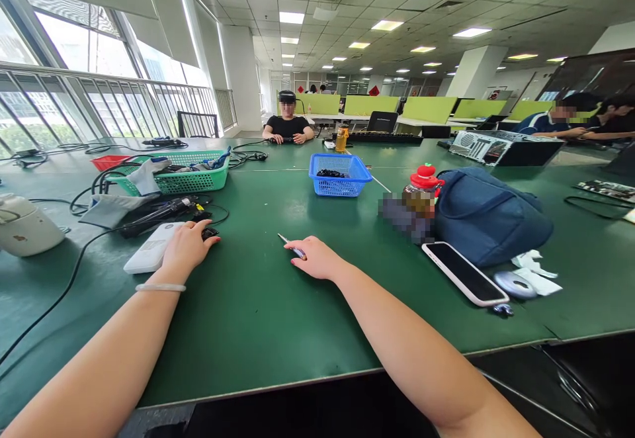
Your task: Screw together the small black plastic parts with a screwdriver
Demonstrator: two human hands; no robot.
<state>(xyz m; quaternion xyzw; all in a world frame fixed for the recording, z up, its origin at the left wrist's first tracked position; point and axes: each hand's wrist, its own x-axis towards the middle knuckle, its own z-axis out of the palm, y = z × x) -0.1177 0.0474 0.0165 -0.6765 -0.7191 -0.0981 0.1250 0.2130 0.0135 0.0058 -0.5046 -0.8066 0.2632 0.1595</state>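
Note:
My right hand [313,259] rests on the green table [258,319], fingers closed around a thin silver tool [286,241] like tweezers or a pen, its tip pointing up-left. My left hand [187,246], with a white bracelet on the wrist, lies over the corner of a flat white device [147,253]; its fingertips touch a small black part [209,232] joined to a black cable. What that hand grips, if anything, is hidden.
A green basket [198,175] of cables and a blue basket [340,175] stand ahead. A dark blue bag [489,216], a red-capped bottle [423,190] and a white phone [464,274] lie right. A white appliance [22,226] sits far left. People sit across the table.

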